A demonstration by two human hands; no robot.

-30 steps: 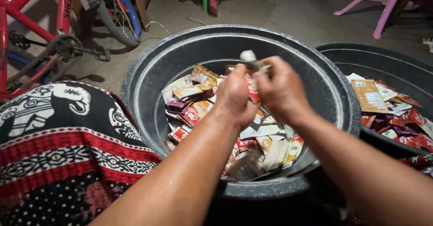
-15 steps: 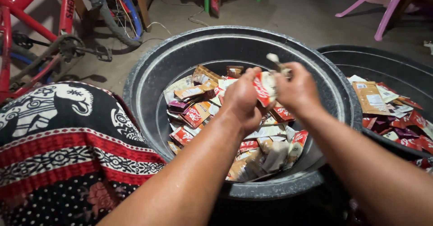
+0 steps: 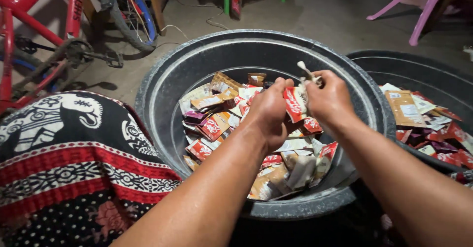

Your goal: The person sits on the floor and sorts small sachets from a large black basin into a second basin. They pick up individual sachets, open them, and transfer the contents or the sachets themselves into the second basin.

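Observation:
Both hands meet over a big dark round basin (image 3: 162,87) filled with several small red, brown and white sachets (image 3: 213,123). My left hand (image 3: 268,110) pinches a red and white sachet (image 3: 295,104) held upright. My right hand (image 3: 329,99) grips the same sachet's white upper end, which pokes out above my fingers. The sachet is above the pile, not touching it.
A second dark basin (image 3: 419,72) with more sachets stands to the right. A patterned red, black and white cloth (image 3: 74,148) covers my left knee. A red bicycle (image 3: 59,35) leans at the back left. Pink chair legs (image 3: 419,10) stand at the back right.
Both hands have drifted right and slightly down with the sachet. The sachet's red face now shows more between the hands, and its white end has pulled away upward.

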